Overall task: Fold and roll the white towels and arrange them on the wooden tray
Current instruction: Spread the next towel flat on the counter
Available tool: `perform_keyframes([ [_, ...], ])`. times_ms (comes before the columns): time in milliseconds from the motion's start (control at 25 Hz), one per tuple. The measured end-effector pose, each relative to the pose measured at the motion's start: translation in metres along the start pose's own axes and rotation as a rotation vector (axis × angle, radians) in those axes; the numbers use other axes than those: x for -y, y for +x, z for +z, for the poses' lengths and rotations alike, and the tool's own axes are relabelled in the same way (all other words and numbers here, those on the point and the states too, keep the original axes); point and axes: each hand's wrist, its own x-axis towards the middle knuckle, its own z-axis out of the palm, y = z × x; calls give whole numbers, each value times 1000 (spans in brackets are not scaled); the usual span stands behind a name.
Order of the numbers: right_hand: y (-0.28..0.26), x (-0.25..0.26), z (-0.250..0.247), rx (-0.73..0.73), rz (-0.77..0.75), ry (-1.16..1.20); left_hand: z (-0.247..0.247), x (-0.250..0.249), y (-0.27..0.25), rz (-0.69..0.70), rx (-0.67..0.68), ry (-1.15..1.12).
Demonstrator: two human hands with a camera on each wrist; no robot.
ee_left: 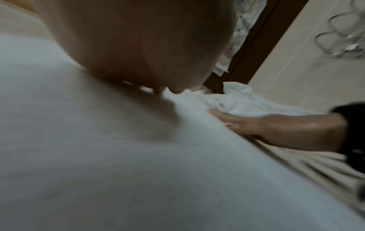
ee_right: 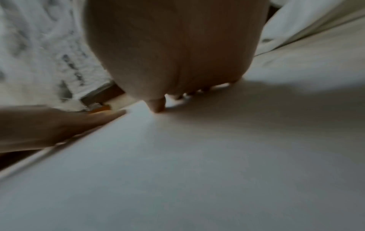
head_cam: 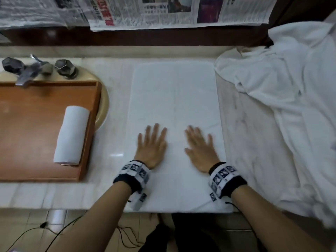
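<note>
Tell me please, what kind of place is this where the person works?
Probably a bathroom vanity, maybe in a hotel: a marble counter, a faucet over a basin whose rim shows beside the wooden tray, and a pile of white towels.

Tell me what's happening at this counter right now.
A person is pressing both hands flat on a folded white towel spread on the pale marble counter: left hand, right hand. One rolled white towel already lies on the wooden tray. A heap of unfolded white towels waits to the right.
</note>
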Motion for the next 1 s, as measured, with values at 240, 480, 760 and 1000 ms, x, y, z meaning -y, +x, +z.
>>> perform_keyframes([
  [240, -12, 19, -1, -74, 285, 82, -14, 3, -10, -174, -87, -112],
  [480, 49, 34, -26, -58, 64, 27, -27, -24, 45, -55, -16, -112],
  [760, 156, -2, -97, -86, 30, -26, -80, -15, 128, -75, -75, -95],
  [1000, 215, -57, -163, -289, 143, -67, -110, 26, 163, -169, -229, -44],
])
